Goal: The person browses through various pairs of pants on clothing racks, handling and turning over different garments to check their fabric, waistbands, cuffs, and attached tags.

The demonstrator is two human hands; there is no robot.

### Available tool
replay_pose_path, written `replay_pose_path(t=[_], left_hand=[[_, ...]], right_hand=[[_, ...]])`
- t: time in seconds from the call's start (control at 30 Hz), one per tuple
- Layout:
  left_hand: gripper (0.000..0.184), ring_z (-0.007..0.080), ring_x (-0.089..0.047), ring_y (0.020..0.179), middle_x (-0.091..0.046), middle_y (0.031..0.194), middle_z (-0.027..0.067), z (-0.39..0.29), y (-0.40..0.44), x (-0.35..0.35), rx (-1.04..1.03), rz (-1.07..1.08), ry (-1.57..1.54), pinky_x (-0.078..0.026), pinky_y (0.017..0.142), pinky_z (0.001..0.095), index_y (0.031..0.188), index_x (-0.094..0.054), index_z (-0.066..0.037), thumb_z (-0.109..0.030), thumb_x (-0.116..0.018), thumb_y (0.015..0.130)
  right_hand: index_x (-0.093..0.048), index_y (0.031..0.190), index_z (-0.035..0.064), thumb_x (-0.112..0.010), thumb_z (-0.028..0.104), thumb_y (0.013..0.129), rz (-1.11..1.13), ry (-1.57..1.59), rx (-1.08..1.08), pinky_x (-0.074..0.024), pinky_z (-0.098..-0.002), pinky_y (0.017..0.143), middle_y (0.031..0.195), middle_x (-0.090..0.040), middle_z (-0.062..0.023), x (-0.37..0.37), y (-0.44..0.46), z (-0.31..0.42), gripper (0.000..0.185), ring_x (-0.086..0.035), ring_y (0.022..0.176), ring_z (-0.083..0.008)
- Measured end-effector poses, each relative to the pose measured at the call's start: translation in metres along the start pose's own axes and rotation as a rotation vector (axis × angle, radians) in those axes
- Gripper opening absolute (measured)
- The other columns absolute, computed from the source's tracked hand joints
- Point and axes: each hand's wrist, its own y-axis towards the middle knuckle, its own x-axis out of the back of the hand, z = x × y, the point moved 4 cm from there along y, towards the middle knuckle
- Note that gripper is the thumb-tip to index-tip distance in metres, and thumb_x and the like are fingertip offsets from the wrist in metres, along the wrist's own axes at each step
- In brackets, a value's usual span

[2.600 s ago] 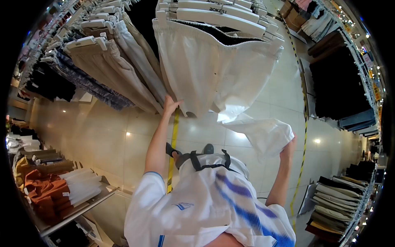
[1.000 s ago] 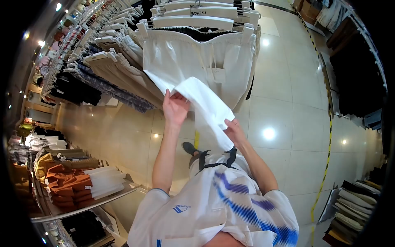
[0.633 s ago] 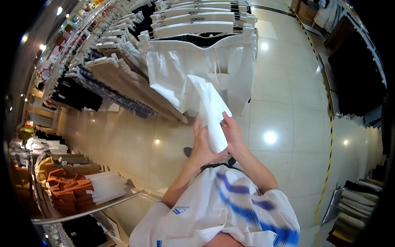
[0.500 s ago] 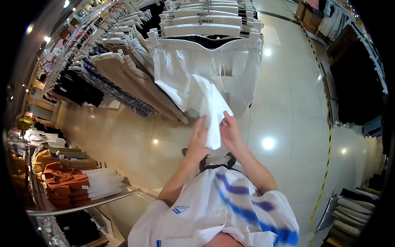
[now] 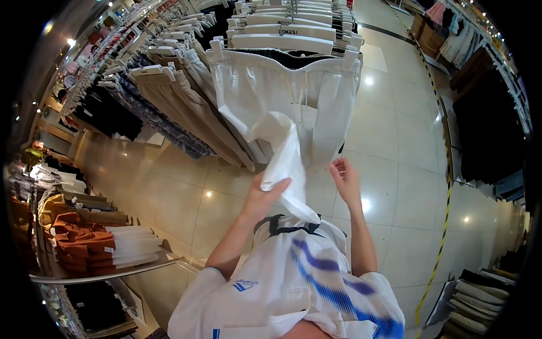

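A pair of white trousers [image 5: 324,85] with a drawstring hangs by its waistband from a clip hanger [image 5: 282,43] in front of me. One trouser leg is pulled up toward me, its lower end hanging near my waist. My left hand [image 5: 264,196] is closed on that leg, thumb on top of the cloth. To the right of the trousers, my right hand [image 5: 345,176] is apart from the leg, its fingers curled together. Whether something thin is pinched in them is too small to make out.
Beige trousers [image 5: 183,107] and other garments hang on the rack at left. Orange clothes [image 5: 82,243] lie on a shelf at lower left. Black garments [image 5: 488,118] hang at right, beyond yellow-black floor tape [image 5: 449,200]. Folded clothes [image 5: 474,296] are stacked at lower right.
My right hand has let go of the trouser leg and moved right, away from it. My left hand has shifted slightly left and still grips the leg, whose end now hangs lower.
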Motion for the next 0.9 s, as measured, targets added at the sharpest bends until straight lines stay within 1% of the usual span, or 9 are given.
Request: replay_pose_path(t=[0.07,0.13,0.23,0.4,0.5,0.57,0.67,0.8,0.9], left_hand=[[0.024,0.0095,-0.058,0.083,-0.064,0.091,0.0022,0.001,0.005,-0.012,0.009,0.039,0.069,-0.047,0.072,0.0251,0.106,-0.061,0.0,-0.011,-0.066,0.085],[0.021,0.0078,-0.056,0.081,-0.061,0.085,0.001,0.006,0.012,-0.026,-0.033,0.093,0.173,-0.047,0.071,0.0261,0.098,-0.059,0.001,-0.014,-0.066,0.087],[0.025,0.0085,-0.057,0.081,-0.06,0.087,0.0015,0.018,0.018,-0.032,-0.011,0.137,0.12,-0.048,0.072,0.0264,0.099,-0.057,0.002,-0.017,-0.067,0.086],[0.027,0.0099,-0.057,0.089,-0.06,0.095,0.0045,0.023,0.018,-0.022,-0.079,0.25,0.235,-0.048,0.079,0.0263,0.104,-0.051,0.001,-0.011,-0.066,0.086],[0.022,0.0095,-0.057,0.089,-0.06,0.095,0.0045,0.021,0.018,-0.016,-0.061,0.236,0.218,-0.048,0.079,0.0261,0.103,-0.05,0.001,-0.008,-0.063,0.088],[0.02,0.0088,-0.057,0.088,-0.06,0.094,0.0041,0.021,0.018,-0.014,-0.048,0.212,0.194,-0.047,0.078,0.0256,0.103,-0.051,0.001,-0.008,-0.061,0.089],[0.015,0.0075,-0.056,0.085,-0.061,0.093,0.0028,0.025,0.018,-0.006,-0.056,0.182,0.202,-0.047,0.076,0.0242,0.101,-0.052,0.0,-0.008,-0.059,0.091],[0.012,0.0059,-0.054,0.081,-0.06,0.09,0.0004,0.03,0.022,0.005,-0.075,0.123,0.201,-0.045,0.072,0.0223,0.098,-0.056,0.0,-0.01,-0.056,0.092],[0.01,0.0066,-0.055,0.082,-0.061,0.09,-0.0001,0.034,0.024,0.011,-0.009,0.068,0.065,-0.046,0.073,0.0229,0.096,-0.056,-0.001,-0.009,-0.058,0.09]], right_hand=[[-0.057,0.098,-0.0002,-0.065,0.018,0.085,0.082,0.568,0.17,-0.0507,-0.03,0.073,0.089,-0.062,-0.0076,0.024,-0.019,0.053,0.024,-0.062,0.078,-0.0181],[-0.054,0.098,0.0001,-0.067,0.01,0.081,0.211,0.448,0.446,-0.05,-0.0289,0.074,0.091,-0.059,-0.0099,0.031,-0.046,0.109,0.023,-0.061,0.08,-0.0194],[-0.056,0.088,0.0004,-0.07,0.008,0.078,0.123,0.251,0.436,-0.0495,-0.0303,0.067,0.085,-0.057,-0.0094,0.021,-0.053,0.12,0.02,-0.061,0.077,-0.0217],[-0.055,0.085,0.0,-0.071,0.005,0.077,0.122,0.407,0.384,-0.0496,-0.0301,0.064,0.081,-0.056,-0.0095,0.004,-0.05,0.097,0.018,-0.061,0.07,-0.0214],[-0.057,0.08,-0.0013,-0.071,0.004,0.077,0.177,0.481,0.363,-0.0503,-0.0292,0.065,0.081,-0.058,-0.009,0.001,-0.044,0.092,0.015,-0.061,0.069,-0.0187],[-0.056,0.077,-0.0013,-0.07,0.002,0.079,0.284,0.578,0.242,-0.0498,-0.027,0.076,0.084,-0.059,-0.0066,-0.003,-0.041,0.088,0.014,-0.059,0.08,-0.0134],[-0.056,0.074,-0.0003,-0.07,0.002,0.079,0.269,0.631,0.251,-0.0492,-0.0266,0.077,0.087,-0.06,-0.0054,-0.007,-0.041,0.084,0.015,-0.058,0.081,-0.0124],[-0.055,0.077,0.0003,-0.067,0.003,0.082,0.26,0.65,0.277,-0.049,-0.0262,0.076,0.087,-0.06,-0.0048,-0.009,-0.044,0.086,0.013,-0.058,0.082,-0.0118],[-0.053,0.087,0.0014,-0.062,0.003,0.087,0.201,0.714,0.149,-0.0482,-0.024,0.074,0.087,-0.059,-0.0042,-0.012,-0.042,0.075,0.01,-0.057,0.081,-0.0095]])
